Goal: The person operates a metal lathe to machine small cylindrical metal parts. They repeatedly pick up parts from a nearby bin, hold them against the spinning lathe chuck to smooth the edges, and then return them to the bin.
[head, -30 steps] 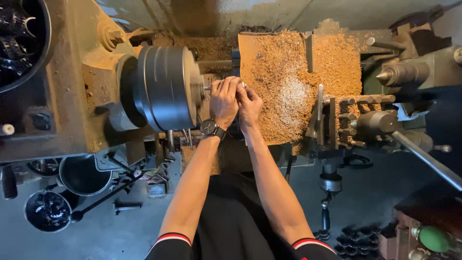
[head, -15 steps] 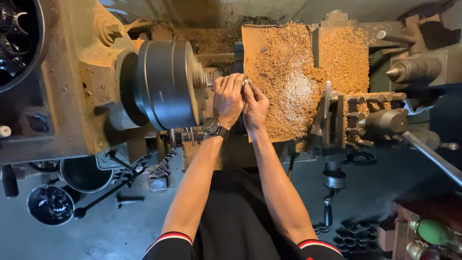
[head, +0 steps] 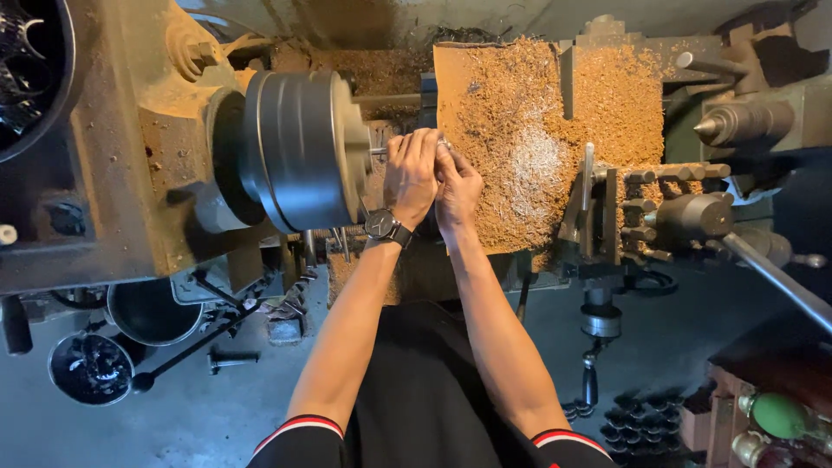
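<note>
I stand at a metal lathe. My left hand (head: 412, 173), with a black wristwatch on the wrist, is closed around something small right beside the dark round chuck (head: 299, 149). My right hand (head: 457, 186) presses against the left one and pinches a thin shiny metal piece (head: 444, 145) at its fingertips. A short thin rod (head: 379, 151) sticks out of the chuck face toward my hands. What exactly each hand holds is mostly hidden by the fingers.
Brown and silvery chips cover the lathe bed (head: 537, 130). The tool post (head: 637, 212) and a long handle (head: 771, 273) lie to the right, the tailstock point (head: 706, 128) further back. Round tins (head: 91, 368) and loose tools sit on the floor at left.
Both hands stay joined at the chuck; the fingers shifted slightly. The view has drifted a little, so the lathe sits a bit higher and to the right in frame.
</note>
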